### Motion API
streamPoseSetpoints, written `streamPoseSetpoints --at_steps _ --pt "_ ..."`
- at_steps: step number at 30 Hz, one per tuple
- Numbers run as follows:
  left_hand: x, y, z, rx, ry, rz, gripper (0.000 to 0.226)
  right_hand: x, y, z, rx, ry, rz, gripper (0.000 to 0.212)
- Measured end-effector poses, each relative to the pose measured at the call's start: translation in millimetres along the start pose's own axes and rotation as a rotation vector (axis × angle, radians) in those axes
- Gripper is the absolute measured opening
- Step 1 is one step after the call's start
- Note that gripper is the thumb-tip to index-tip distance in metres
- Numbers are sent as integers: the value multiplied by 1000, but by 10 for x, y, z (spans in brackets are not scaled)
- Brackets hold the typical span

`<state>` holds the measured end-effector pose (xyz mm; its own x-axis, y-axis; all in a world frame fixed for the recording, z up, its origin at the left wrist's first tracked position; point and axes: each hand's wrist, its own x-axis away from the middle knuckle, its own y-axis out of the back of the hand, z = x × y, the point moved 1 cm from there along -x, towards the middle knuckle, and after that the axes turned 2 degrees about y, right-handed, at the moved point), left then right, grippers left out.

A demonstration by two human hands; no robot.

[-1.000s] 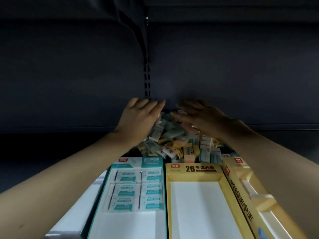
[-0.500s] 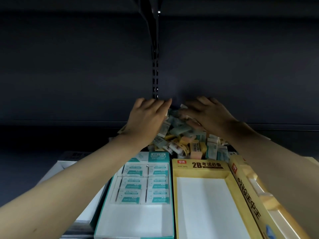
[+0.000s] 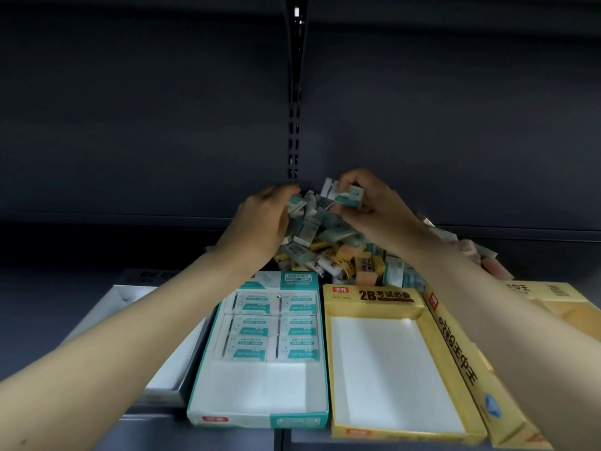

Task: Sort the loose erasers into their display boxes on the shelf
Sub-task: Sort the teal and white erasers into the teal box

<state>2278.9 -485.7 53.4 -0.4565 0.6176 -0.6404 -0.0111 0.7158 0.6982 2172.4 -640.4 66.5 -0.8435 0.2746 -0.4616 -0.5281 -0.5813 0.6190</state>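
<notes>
A heap of loose erasers, teal-and-white, yellow and orange, lies at the back of the shelf. My right hand is raised over the heap and pinches teal-and-white erasers. My left hand curls its fingers round other teal-and-white erasers at the heap's left side. In front stand a teal display box holding several packed teal-and-white erasers, and a yellow 2B display box with a bare white floor.
A white box stands left of the teal one, partly under my left forearm. Another yellow box leans at the right under my right forearm. The dark back wall and a slotted upright close the shelf behind the heap.
Both hands lay flat over the heap before. Now the right hand has lifted off it holding teal-and-white erasers, and the left hand's fingers have curled round some. The camera has tilted down slightly.
</notes>
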Motion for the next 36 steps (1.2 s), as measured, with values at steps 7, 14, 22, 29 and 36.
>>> streamPoseSetpoints --at_steps 7,14,22,29,36 --pt "149 210 124 249 354 -5 15 121 -159 172 -16 -64 32 12" --pt "258 419 202 362 471 216 35 160 -276 255 149 -89 26 34" --pt "436 429 225 275 467 338 29 236 -379 351 280 -87 128 25" --pt "465 438 237 335 505 293 19 405 -383 530 218 -111 317 9" --pt "541 488 174 357 489 425 32 495 -463 571 115 -214 523 10"
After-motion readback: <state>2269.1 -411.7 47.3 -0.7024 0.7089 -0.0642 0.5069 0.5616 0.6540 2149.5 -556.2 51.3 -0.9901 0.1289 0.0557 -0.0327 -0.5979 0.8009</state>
